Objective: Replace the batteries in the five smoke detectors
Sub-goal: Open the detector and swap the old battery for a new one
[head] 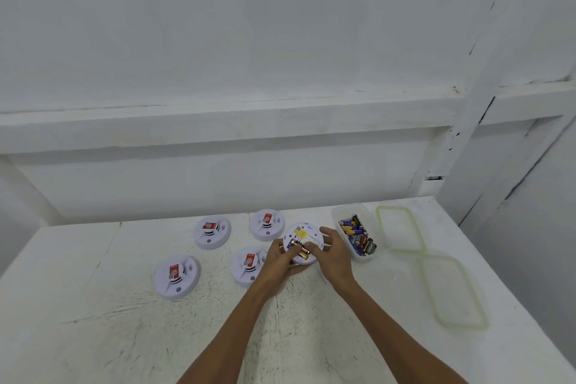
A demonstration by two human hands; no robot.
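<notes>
I am seeing both hands holding the overturned smoke detector (304, 235) over the white table (93, 305), beside the tub of batteries (357, 235): the left hand (276, 259) is gripping its near-left rim, the right hand (332, 254) is curling round its right side, thumb seemingly pressing the AA batteries (300, 251) in its bay.

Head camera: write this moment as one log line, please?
left hand, right hand: hold upturned round white smoke detector | black-and-gold batteries in its bay | clear plastic tub holds spares

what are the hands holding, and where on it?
Both hands hold the upturned smoke detector: left hand at its left rim, right hand at its right rim, fingertips at the batteries.
</notes>
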